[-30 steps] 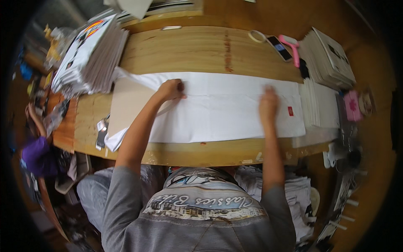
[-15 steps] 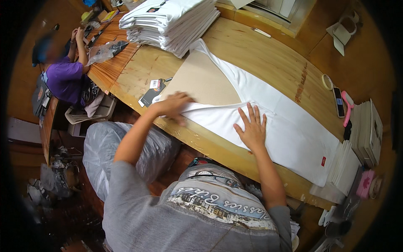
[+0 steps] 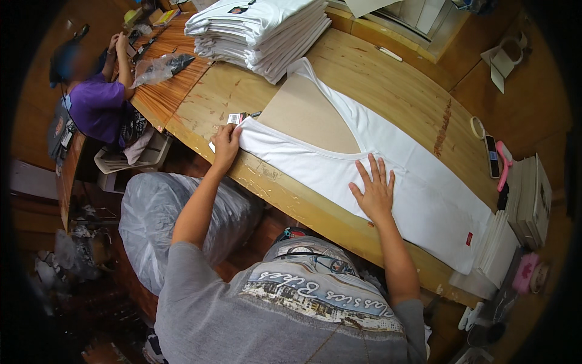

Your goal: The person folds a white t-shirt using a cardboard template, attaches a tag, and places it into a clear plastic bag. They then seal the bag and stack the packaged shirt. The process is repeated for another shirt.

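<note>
A white T-shirt (image 3: 418, 206) lies on the wooden table (image 3: 291, 194), its sides folded inward over a beige board (image 3: 309, 115). The board shows through a V-shaped gap between the folds at the shirt's far left end. At the near left corner, my left hand (image 3: 225, 147) pinches the folded edge of the shirt, its fingertips partly hidden. My right hand (image 3: 377, 189) rests flat and open on the middle of the shirt, fingers spread. A tag (image 3: 235, 119) shows just beyond my left hand, partly covered.
A stack of folded white shirts (image 3: 254, 42) stands at the back. Tape (image 3: 478, 127), a phone (image 3: 491, 155) and a pink-handled tool (image 3: 504, 167) lie right. A large plastic-wrapped bundle (image 3: 182, 224) sits below the table. Another person (image 3: 97, 109) sits far left.
My left hand has moved left to the shirt's corner, and the near fold now lies spread outward, covering most of the dark tag. My right hand stays flat on the shirt.
</note>
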{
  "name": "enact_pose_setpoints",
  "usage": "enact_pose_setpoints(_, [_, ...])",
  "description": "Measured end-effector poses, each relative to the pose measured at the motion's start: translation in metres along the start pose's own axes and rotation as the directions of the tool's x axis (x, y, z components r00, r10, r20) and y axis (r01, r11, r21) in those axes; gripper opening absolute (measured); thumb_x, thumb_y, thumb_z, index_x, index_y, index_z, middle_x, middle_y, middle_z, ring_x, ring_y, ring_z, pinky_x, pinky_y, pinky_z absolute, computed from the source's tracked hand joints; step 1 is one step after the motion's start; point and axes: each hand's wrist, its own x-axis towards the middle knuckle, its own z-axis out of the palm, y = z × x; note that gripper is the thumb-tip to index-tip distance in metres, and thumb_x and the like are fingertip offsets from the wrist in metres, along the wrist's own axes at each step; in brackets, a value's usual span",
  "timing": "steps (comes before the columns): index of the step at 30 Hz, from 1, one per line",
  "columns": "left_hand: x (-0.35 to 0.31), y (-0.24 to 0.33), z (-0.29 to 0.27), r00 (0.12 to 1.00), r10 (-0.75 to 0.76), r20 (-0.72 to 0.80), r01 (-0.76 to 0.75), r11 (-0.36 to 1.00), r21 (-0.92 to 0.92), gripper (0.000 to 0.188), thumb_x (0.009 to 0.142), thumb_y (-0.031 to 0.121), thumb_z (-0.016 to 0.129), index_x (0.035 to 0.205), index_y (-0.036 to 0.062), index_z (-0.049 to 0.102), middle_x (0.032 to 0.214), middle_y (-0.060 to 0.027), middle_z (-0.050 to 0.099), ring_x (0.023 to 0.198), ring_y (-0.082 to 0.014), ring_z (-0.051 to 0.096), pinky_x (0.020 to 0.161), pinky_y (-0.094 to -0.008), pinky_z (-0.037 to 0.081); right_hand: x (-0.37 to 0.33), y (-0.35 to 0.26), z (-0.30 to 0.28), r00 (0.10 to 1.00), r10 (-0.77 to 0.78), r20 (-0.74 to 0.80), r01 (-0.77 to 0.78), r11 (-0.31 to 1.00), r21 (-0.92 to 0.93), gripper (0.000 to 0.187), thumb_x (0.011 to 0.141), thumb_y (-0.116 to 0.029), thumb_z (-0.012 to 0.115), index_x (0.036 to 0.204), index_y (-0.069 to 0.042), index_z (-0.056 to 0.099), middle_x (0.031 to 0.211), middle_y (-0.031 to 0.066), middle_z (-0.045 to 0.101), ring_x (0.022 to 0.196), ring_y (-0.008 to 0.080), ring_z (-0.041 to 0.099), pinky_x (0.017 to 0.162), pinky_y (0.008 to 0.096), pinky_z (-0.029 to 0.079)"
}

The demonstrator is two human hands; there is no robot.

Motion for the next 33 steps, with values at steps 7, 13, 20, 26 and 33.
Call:
enact_pose_setpoints(7, [0.014, 0.026, -0.004, 0.98, 0.185, -0.071, -0.105, 0.79, 0.604, 0.022, 0.067, 0.015, 0.062, 0.087, 0.0105, 0.053, 0.088, -0.0086, 0.049, 0.09, -0.0272, 0.043, 0.073, -0.039, 0.032, -0.001, -0.001, 0.0, 1.0, 0.002, -0.002, -0.002, 1.0, -0.011, 0.053, 0.078, -0.047, 0.048, 0.127, -0.027, 0.037, 0.139, 0.0035, 0.02, 0.128, 0.0255, 0.016, 0.1, 0.0511, 0.011])
enact_pose_setpoints(13, [0.083, 0.077, 0.041, 0.749, 0.641, 0.168, -0.65, 0.663, 0.371, 0.037, 0.07, 0.005, 0.051, 0.107, 0.0098, 0.048, 0.107, -0.0112, 0.046, 0.102, -0.0284, 0.041, 0.087, -0.0414, 0.031, 0.0, -0.001, -0.001, 1.0, 0.003, -0.009, -0.003, 1.0, 0.002, 0.053, 0.078, -0.047, 0.048, 0.126, -0.027, 0.038, 0.139, 0.0034, 0.021, 0.128, 0.0256, 0.017, 0.1, 0.0508, 0.012])
enact_pose_setpoints(20, [0.17, 0.122, 0.109, 0.257, 0.817, 0.516, -0.94, 0.088, 0.329, 0.046, 0.075, 0.008, 0.046, 0.12, 0.0145, 0.038, 0.109, -0.01, 0.048, 0.108, -0.0267, 0.043, 0.098, -0.0401, 0.026, 0.002, -0.003, -0.004, 1.0, 0.021, 0.007, -0.021, 1.0, 0.017, 0.052, 0.078, -0.048, 0.047, 0.125, -0.028, 0.04, 0.139, 0.0021, 0.021, 0.128, 0.0242, 0.018, 0.101, 0.0497, 0.011])
enact_pose_setpoints(26, [0.177, 0.094, 0.111, 0.341, 0.579, 0.74, -0.933, 0.115, 0.34, 0.022, 0.074, 0.01, 0.049, 0.096, 0.0087, 0.049, 0.09, -0.0087, 0.055, 0.094, -0.025, 0.052, 0.087, -0.0372, 0.036, -0.001, -0.001, -0.004, 0.999, 0.041, -0.009, -0.041, 0.998, 0.044, 0.052, 0.078, -0.049, 0.046, 0.125, -0.027, 0.04, 0.138, 0.0026, 0.023, 0.127, 0.0235, 0.018, 0.101, 0.0491, 0.011])
enact_pose_setpoints(33, [0.122, 0.112, 0.099, 0.611, 0.31, 0.728, -0.791, 0.267, 0.551, 0.03, 0.081, 0.024, 0.044, 0.104, 0.0077, 0.055, 0.112, -0.0089, 0.053, 0.111, -0.0264, 0.043, 0.097, -0.0475, 0.021, -0.03, 0.039, -0.022, 0.975, 0.152, -0.16, -0.138, 0.986, 0.097, 0.049, 0.078, -0.03, 0.053, 0.124, -0.018, 0.04, 0.131, 0.0069, 0.033, 0.121, 0.0231, 0.03, 0.096, 0.0485, 0.023])
